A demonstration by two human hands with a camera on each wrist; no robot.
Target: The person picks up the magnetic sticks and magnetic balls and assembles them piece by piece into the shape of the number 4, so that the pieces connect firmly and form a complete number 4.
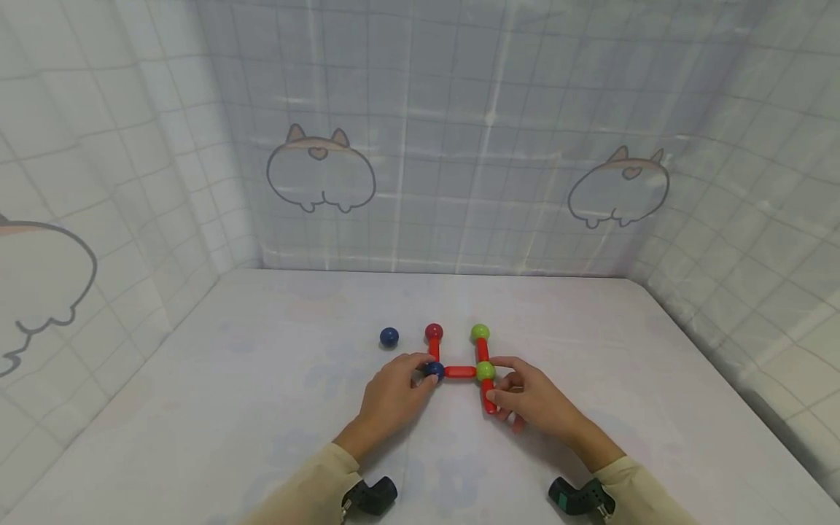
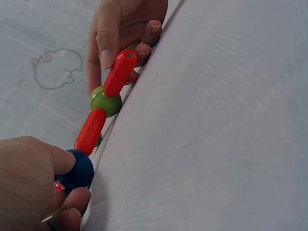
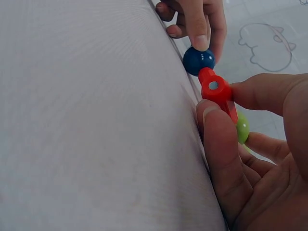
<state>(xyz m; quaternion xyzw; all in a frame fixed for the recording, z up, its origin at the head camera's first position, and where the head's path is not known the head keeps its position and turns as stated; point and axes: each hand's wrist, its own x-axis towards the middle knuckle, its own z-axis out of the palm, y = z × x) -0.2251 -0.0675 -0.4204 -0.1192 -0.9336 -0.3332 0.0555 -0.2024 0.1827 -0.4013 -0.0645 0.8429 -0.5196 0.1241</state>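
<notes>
On the white tabletop lies a joined figure of magnetic rods and balls. My left hand (image 1: pixel 394 391) pinches its dark blue ball (image 2: pixel 79 172) between thumb and fingers. From that ball one red rod (image 1: pixel 434 350) runs back to a red ball (image 1: pixel 434 332), while another red rod (image 1: pixel 461 372) leads right to a green ball (image 1: pixel 485 370). Behind the green ball, a red rod (image 1: pixel 483 350) joins a second green ball (image 1: pixel 480 332). My right hand (image 1: pixel 534 399) pinches the near red rod (image 3: pixel 216 90), whose inner end meets the nearer green ball; its outer end is bare.
A loose dark blue ball (image 1: pixel 389 337) sits on the tabletop (image 1: pixel 262 379), left of the red ball. Pale gridded curtains with cartoon animals (image 1: pixel 321 175) stand behind and at both sides. Each wrist wears a black camera (image 1: pixel 377 496).
</notes>
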